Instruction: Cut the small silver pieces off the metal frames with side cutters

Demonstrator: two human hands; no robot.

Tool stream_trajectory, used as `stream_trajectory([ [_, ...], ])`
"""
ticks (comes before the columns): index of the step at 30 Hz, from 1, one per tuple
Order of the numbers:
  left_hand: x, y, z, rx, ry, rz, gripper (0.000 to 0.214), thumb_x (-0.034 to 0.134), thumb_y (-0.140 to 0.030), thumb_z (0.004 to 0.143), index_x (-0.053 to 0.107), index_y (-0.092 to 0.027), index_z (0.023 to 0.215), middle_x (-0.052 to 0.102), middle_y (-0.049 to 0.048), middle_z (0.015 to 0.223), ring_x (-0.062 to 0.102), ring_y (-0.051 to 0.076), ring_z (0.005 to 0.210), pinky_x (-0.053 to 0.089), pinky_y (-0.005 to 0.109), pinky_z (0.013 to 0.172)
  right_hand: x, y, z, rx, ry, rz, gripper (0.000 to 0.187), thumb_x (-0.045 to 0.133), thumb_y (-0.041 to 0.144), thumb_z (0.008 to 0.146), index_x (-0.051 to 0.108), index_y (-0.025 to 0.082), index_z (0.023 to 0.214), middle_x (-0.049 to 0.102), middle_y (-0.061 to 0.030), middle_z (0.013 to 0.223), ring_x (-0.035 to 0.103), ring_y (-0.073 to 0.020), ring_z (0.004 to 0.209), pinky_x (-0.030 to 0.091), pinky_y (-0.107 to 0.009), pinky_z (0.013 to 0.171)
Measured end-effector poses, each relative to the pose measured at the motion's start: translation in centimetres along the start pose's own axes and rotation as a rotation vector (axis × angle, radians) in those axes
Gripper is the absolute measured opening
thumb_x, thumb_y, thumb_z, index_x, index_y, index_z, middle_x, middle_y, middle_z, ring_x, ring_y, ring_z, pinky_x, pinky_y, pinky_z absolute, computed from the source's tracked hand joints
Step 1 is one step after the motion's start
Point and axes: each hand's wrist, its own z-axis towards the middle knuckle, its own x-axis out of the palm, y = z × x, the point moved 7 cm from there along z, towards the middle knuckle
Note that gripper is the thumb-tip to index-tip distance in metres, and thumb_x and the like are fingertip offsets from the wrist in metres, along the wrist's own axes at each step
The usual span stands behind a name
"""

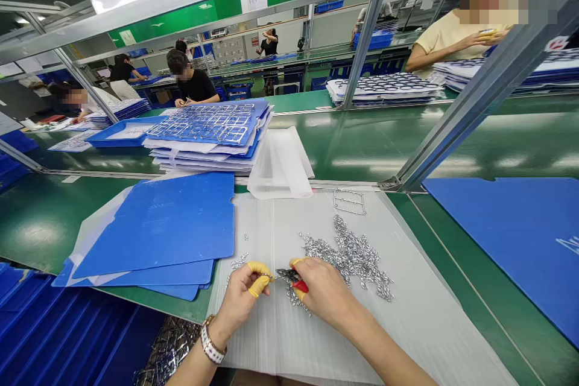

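My left hand (241, 294), with yellow finger cots on thumb and forefinger, pinches a small shiny metal part (270, 276). In my right hand (329, 291), which also has yellow finger cots, is a pair of red-handled cutting pliers (300, 285). The dark jaws point left, just beside the pinched part; whether they touch it I cannot tell. A spread-out heap of small silvery metal parts (357, 253) lies beyond my right hand on a translucent sheet (407, 325). Near my left hand lies a smaller scatter of such parts (239, 262). One thin metal frame (350, 201) rests at the sheet's far edge.
Blue plastic sheets (167, 223) lie to the left, with another blue sheet (511, 235) at right. Behind stands a stack of sheets bearing metal frames (208, 123). A metal post (470, 84) slants up at right. Metal scraps (169, 344) sit below the bench edge. Several people work beyond.
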Motion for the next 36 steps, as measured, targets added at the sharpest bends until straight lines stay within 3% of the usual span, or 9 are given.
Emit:
stream_trajectory([
  [4, 1.5, 0.8, 1.0, -0.047, 0.025, 0.022, 0.016, 0.059, -0.03, 0.08, 0.062, -0.015, 0.084, 0.06, 0.0031, 0.076, 0.054, 0.012, 0.058, 0.044, 0.025, 0.056, -1.0, -1.5, -0.7, 0.033, -0.058, 0.009, 0.025, 0.052, 0.012, 0.074, 0.058, 0.018, 0.097, 0.065, -0.0064, 0.088, 0.057, -0.0207, 0.085, 0.038, -0.029, 0.073],
  [9, 2.3, 0.3, 1.7, 0.06, 0.013, 0.185, 0.012, 0.061, -0.026, 0.08, 0.066, -0.017, 0.082, 0.063, 0.0049, 0.079, 0.056, 0.016, 0.073, 0.045, 0.027, 0.067, -1.0, -1.5, -1.2, 0.02, -0.053, 0.013, 0.023, 0.053, 0.012, 0.073, 0.058, 0.019, 0.093, 0.064, -0.0057, 0.087, 0.056, -0.0213, 0.085, 0.038, -0.03, 0.074],
  [24, 2.2, -1.1, 1.5, 0.251, 0.038, 0.333, 0.011, 0.061, -0.027, 0.081, 0.07, -0.02, 0.084, 0.067, 0.0055, 0.078, 0.06, 0.016, 0.074, 0.048, 0.027, 0.068, -0.5, -1.3, -1.1, 0.009, -0.026, 0.001, 0.016, 0.056, 0.012, 0.072, 0.058, 0.019, 0.086, 0.063, -0.0058, 0.088, 0.055, -0.0211, 0.084, 0.035, -0.03, 0.072],
  [36, 2.0, -1.0, 1.3, 0.212, 0.048, 0.334, 0.009, 0.063, -0.024, 0.079, 0.071, -0.021, 0.082, 0.068, 0.005, 0.077, 0.06, 0.016, 0.071, 0.047, 0.026, 0.064, 0.1, -1.4, -1.3, -0.006, 0.002, -0.001, 0.019, 0.056, 0.01, 0.071, 0.059, 0.019, 0.087, 0.064, -0.0055, 0.082, 0.058, -0.0212, 0.079, 0.039, -0.029, 0.067],
])
